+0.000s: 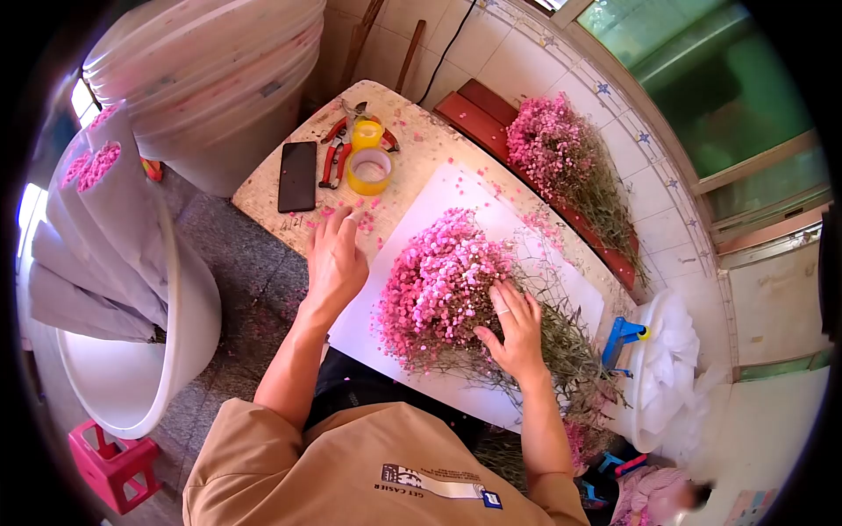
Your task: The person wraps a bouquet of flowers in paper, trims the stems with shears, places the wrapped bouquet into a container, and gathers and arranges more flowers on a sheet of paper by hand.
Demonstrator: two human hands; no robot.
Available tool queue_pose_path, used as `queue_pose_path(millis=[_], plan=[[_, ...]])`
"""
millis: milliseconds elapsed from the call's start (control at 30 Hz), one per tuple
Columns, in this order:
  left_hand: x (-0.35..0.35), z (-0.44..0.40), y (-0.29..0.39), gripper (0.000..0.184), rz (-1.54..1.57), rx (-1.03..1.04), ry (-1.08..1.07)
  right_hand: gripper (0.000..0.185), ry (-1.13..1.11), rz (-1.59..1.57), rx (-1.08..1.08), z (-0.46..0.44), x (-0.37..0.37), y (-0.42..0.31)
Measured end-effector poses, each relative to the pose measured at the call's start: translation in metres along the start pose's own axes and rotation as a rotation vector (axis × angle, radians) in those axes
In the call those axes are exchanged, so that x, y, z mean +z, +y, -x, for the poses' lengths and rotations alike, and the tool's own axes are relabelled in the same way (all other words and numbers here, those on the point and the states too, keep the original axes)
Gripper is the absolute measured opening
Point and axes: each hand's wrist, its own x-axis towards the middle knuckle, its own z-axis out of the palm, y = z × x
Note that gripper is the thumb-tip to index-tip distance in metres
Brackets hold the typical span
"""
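Note:
A bunch of small pink flowers (pixel 438 280) lies on a white sheet of paper (pixel 360 329) on the worktable, blossoms to the left and thin green stems (pixel 574 351) to the right. My right hand (pixel 513 329) rests on the bunch where blossoms meet stems, fingers stretched out and the thumb apart. Left of the flowers, my left hand (pixel 338 263) hovers by the table edge with loosely bent fingers and nothing visible in it. Beyond it are loose pink petals, a black phone (pixel 297 177), a roll of tape (pixel 369 170) and red-handled pruning shears (pixel 335 165).
A second pink bunch (pixel 561 145) lies on a red ledge (pixel 474 118) along the tiled wall. Blue tape dispenser (pixel 621 342) sits at the right edge. At left stand a white tub (pixel 189 307) with wrapped bouquets and a pink stool (pixel 114 465). Another person (pixel 649 495) is at lower right.

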Motion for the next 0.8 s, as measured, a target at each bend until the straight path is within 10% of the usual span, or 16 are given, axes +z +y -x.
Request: queue_pose_path(millis=[133,433,633,800], plan=[[-0.003,-0.039,0.044,0.025,0.464,0.023,-0.208,0.069,0.009,0.001,0.0,0.001,0.0,-0.001],[0.06,-0.058,0.071,0.016,0.402,-0.055,-0.539,0.068,0.032,-0.008,0.017,0.003,0.001,-0.003],[0.047,-0.059,0.057,0.017,0.538,-0.443,-0.255,0.067,0.057,-0.011,0.013,0.003,0.005,-0.002],[0.015,-0.054,0.081,0.043,-0.062,0.155,0.152,0.066,0.071,-0.028,0.02,0.005,0.005,-0.001]])
